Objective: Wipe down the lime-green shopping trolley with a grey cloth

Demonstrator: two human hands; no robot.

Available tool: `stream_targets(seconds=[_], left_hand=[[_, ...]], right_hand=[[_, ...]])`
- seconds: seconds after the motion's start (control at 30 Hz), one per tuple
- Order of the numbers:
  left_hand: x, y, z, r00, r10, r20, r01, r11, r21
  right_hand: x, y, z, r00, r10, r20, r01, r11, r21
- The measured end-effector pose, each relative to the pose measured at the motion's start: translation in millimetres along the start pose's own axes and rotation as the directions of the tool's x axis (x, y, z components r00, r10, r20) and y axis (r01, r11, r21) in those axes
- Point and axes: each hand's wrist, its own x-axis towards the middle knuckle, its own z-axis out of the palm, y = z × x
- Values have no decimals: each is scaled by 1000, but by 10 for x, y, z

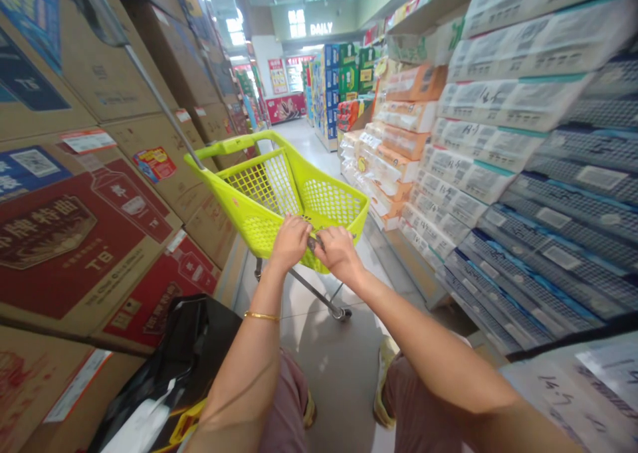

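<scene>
A lime-green plastic shopping cart [259, 224] stands slantwise across the aisle in front of me, its basket bare inside as far as I can see. My left hand [293, 242] is closed over the cart's near rim, with a gold bracelet on that wrist. Right beside it, my right hand [337, 248] grips the same edge, fingers curled over a dark part there. The cart's grey leg and a caster wheel [342, 313] show below my hands. Its long handle bar lies at the far left of the basket.
Stacked cartons [80, 240] wall the left side. Packs of tissue paper [478, 134] and dark wrapped packages [553, 254] are piled on the right. A black bag [184, 347] sits low at left. The tiled floor [304, 134] runs ahead between green and blue goods [343, 74].
</scene>
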Motion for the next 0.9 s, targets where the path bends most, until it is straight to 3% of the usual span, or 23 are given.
stream_targets(seconds=[0.17, 0.3, 0.43, 0.57, 0.73, 0.9], left_hand=[[-53, 114, -59, 996, -76, 50, 73, 996, 52], [-94, 72, -95, 996, -22, 83, 20, 999, 29], [-95, 57, -91, 996, -8, 89, 10, 1000, -25], [-67, 87, -56, 995, -8, 98, 15, 997, -71], [-43, 134, 37, 997, -36, 75, 41, 996, -74], [-46, 177, 153, 996, -86, 26, 88, 995, -52]], right_hand=[[35, 17, 111, 984, -180, 4, 178, 979, 101], [70, 235, 156, 928, -371, -41, 372, 908, 193], [103, 483, 123, 876, -472, -100, 479, 830, 284], [145, 703, 47, 873, -482, -71, 476, 812, 337], [177, 944, -6, 903, -423, -67, 418, 837, 354], [155, 942, -20, 913, -407, -26, 392, 859, 329]])
